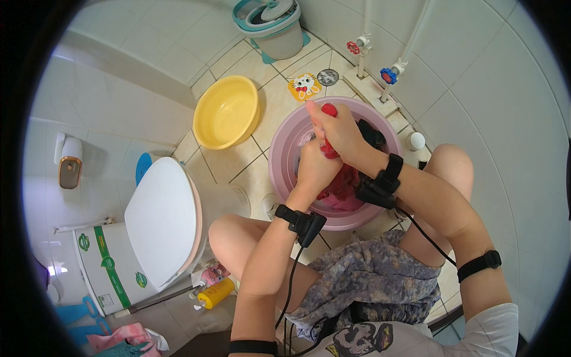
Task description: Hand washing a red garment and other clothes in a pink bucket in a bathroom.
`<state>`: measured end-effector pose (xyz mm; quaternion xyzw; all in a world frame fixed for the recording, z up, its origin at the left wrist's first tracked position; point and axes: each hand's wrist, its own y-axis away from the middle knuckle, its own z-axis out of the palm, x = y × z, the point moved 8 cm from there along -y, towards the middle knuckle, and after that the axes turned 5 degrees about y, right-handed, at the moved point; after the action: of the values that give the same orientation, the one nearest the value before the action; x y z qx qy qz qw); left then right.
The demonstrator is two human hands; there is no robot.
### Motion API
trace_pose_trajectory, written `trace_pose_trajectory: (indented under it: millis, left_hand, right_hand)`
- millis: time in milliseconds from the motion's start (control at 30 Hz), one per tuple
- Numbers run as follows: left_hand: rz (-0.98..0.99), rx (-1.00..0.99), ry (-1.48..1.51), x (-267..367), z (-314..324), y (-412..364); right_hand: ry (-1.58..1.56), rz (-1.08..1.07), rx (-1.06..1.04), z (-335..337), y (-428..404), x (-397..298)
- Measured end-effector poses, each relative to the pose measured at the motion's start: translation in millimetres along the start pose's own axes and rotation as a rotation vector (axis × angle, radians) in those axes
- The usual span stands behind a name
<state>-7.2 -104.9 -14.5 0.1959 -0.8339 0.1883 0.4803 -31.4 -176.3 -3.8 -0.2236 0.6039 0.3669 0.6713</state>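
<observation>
A large pink plastic basin [285,187] stands on the tiled floor between my knees, with wet-looking red, pink and dark clothes in it. Above it, my left hand [317,166] and my right hand [341,134] are both closed around a bunched red cloth [329,110]. The right hand is farther from me, and the left is just below it, close by. Part of the cloth bulges out at the top of the right fist, and more shows between the hands. Red fabric [341,183] lies lower in the basin, partly hidden by my wrists, beside a black garment [371,134].
A yellow basin [227,114] sits left of the pink one, near a toilet with its white lid [163,223] down. Beyond are a mop bucket [279,40], a floor drain [328,77] and pipes with a red valve [353,47] and a blue valve [389,76]. Cables run from my wrist straps.
</observation>
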Motion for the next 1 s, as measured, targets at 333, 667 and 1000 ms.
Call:
trace_pose_trajectory:
  millis: [333,667,1000]
  left_hand:
    - [-0.018,-0.041,0.007,0,0,3]
    - [-0.175,0.137,0.481,-19,-30,0]
    - [-0.285,0.1,1.05,-1,-76,9]
  right_hand:
    - [0.219,-0.114,0.001,1,2,-6]
    - [0.174,-0.291,-0.188,7,-2,-12]
    - [-0.076,0.375,-0.481,-4,1,64]
